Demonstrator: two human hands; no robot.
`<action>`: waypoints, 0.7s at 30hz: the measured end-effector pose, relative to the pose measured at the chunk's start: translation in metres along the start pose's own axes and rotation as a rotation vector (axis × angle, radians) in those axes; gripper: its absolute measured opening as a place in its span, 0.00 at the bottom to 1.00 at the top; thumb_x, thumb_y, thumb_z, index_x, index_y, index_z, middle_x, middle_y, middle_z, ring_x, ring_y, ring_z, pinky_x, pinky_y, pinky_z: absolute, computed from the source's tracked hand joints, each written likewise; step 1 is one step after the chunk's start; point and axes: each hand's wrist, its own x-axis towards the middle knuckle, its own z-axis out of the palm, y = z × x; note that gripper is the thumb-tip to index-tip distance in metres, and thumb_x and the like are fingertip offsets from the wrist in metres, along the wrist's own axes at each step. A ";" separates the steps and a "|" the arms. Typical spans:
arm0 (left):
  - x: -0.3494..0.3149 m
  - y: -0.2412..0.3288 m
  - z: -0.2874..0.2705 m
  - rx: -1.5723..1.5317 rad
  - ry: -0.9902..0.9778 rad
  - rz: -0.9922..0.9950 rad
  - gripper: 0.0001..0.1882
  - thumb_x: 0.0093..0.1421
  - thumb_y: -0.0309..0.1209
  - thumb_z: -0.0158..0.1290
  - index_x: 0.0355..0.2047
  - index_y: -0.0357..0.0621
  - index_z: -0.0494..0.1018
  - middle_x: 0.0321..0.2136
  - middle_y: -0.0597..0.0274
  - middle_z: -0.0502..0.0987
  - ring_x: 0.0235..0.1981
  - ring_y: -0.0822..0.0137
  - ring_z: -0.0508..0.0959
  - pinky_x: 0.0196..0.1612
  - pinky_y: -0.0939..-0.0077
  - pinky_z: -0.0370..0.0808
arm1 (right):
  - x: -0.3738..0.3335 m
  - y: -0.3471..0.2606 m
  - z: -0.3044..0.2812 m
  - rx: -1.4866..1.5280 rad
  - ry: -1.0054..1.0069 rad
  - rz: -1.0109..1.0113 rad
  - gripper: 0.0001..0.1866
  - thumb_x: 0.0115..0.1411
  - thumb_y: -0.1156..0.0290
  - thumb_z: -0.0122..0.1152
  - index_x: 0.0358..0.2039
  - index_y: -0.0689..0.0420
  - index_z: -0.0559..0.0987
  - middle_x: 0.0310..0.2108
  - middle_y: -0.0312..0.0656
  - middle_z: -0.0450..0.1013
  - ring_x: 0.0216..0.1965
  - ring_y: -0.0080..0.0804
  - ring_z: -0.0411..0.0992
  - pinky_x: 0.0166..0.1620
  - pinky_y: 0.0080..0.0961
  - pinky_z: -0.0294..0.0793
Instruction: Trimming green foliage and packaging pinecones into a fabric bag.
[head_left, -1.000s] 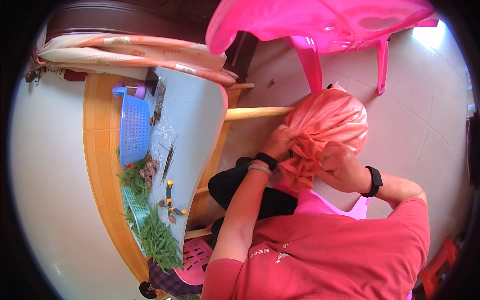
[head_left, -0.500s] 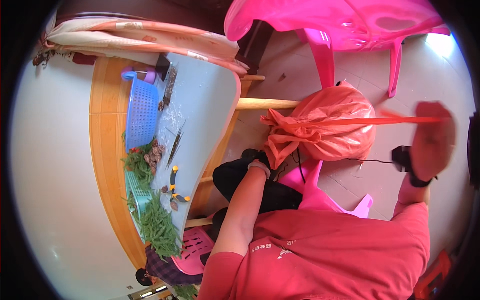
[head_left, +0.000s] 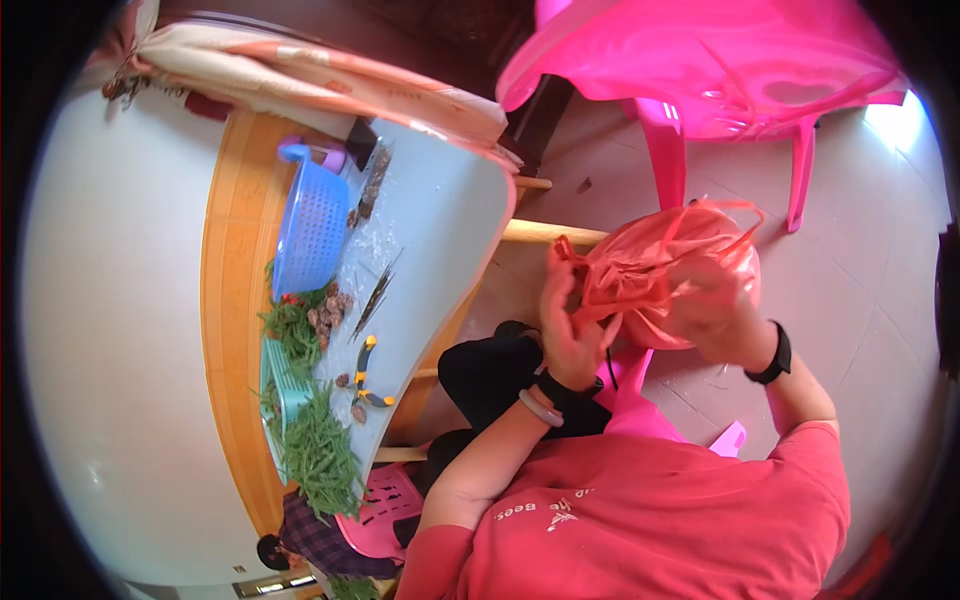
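A full, rounded red plastic bag (head_left: 690, 235) sits on the floor in front of me, its mouth gathered toward the left. At that crumpled mouth is my left hand (head_left: 572, 345), its fingers and thumb on either side of the plastic. My right hand (head_left: 712, 318) lies over the bag's near right side, smeared by motion, so its finger positions do not show. A loose red strip loops above the bag's top.
On the left, a pale table (head_left: 440, 210) bears a blue basket (head_left: 312, 225), green sprigs (head_left: 322, 455), pine cones (head_left: 328, 315), dark thin stems (head_left: 376, 300), and yellow-black pliers (head_left: 366, 375). A pink plastic chair (head_left: 700, 60) stands beyond the bag. Another person (head_left: 315, 535) is at lower left.
My right hand came down from the far right, where it held a red strip pulled taut, to the bag. The strip now hangs slack in a loop. My left hand has turned at the bag's mouth.
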 end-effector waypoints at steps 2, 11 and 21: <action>0.000 0.033 0.005 0.427 -0.158 0.289 0.27 0.54 0.31 0.56 0.54 0.44 0.62 0.51 0.50 0.67 0.53 0.56 0.67 0.53 0.65 0.67 | 0.011 -0.015 0.007 0.159 -0.065 -0.035 0.05 0.46 0.80 0.61 0.24 0.58 0.74 0.30 0.43 0.69 0.33 0.42 0.69 0.36 0.31 0.70; -0.015 0.052 -0.032 -0.139 -0.436 -0.170 0.08 0.64 0.32 0.47 0.34 0.40 0.69 0.19 0.65 0.67 0.22 0.67 0.70 0.33 0.70 0.71 | 0.007 -0.004 -0.025 0.270 0.399 0.141 0.04 0.59 0.77 0.53 0.30 0.64 0.75 0.31 0.39 0.71 0.32 0.28 0.69 0.37 0.22 0.68; 0.007 0.145 -0.026 -0.738 0.050 -0.062 0.22 0.67 0.49 0.37 0.27 0.46 0.68 0.13 0.74 0.53 0.14 0.75 0.54 0.21 0.78 0.57 | 0.025 -0.040 0.055 1.144 -0.348 0.515 0.08 0.63 0.71 0.53 0.39 0.60 0.73 0.29 0.31 0.69 0.32 0.19 0.66 0.35 0.16 0.66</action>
